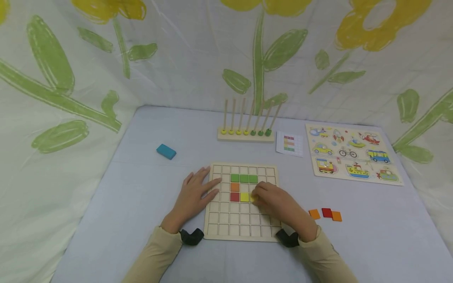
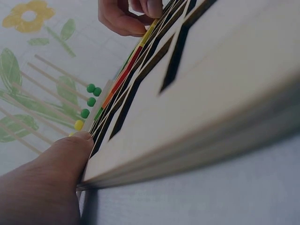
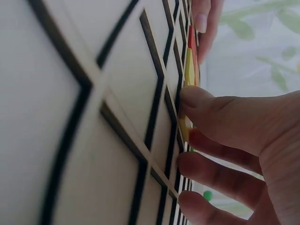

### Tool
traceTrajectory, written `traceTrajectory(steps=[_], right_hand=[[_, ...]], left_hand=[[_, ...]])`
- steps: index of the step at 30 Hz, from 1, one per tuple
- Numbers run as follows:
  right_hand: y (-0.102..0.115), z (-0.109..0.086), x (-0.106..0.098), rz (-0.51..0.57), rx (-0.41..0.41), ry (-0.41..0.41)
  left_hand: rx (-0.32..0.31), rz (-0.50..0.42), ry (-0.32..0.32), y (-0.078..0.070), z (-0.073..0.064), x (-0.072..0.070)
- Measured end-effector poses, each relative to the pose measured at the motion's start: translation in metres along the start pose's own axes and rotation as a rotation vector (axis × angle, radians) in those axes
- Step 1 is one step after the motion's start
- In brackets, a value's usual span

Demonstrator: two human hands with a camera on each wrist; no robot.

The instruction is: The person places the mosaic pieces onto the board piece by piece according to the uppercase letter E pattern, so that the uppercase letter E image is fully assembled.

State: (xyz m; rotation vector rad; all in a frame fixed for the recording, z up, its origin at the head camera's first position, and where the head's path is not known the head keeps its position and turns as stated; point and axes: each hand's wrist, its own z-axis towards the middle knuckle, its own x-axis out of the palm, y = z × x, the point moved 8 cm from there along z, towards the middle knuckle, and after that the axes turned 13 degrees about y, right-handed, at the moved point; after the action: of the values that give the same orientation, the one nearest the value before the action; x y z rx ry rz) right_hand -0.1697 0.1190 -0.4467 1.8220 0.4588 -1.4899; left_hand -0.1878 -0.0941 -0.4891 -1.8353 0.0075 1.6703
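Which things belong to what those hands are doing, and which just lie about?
In use: gridded wooden board; coloured square tiles on it. Probably also two loose orange tiles, one loose red tile, pattern card.

Lying about, apparently: blue block; wooden bead stand; vehicle puzzle board.

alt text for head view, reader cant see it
A person's right hand touches a yellow tile on a wooden grid board; the left hand rests at its left edge. Green tiles, an orange tile, a red tile and another yellow tile fill cells; a bead stand sits beyond, a picture puzzle at right.
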Motion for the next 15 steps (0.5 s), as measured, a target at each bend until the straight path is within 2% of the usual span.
traceTrajectory(steps=[6, 8, 12, 15], right_hand=[[0.001, 0.000, 0.000, 0.010, 0.002, -0.006], [0.000, -0.001, -0.001, -0.015, 0.019, 0.006], [-0.008, -0.012, -0.008, -0.086, 0.095, 0.022], [-0.023, -0.033, -0.018, -0.111, 0.174, 0.010]], left_hand=[[0.006, 0.000, -0.007, 0.000, 0.000, 0.000], [0.007, 0.001, -0.009, 0.000, 0.001, 0.000], [0.003, -0.003, -0.007, 0.000, 0.000, 0.000], [0.000, -0.008, -0.005, 0.000, 0.000, 0.000]])
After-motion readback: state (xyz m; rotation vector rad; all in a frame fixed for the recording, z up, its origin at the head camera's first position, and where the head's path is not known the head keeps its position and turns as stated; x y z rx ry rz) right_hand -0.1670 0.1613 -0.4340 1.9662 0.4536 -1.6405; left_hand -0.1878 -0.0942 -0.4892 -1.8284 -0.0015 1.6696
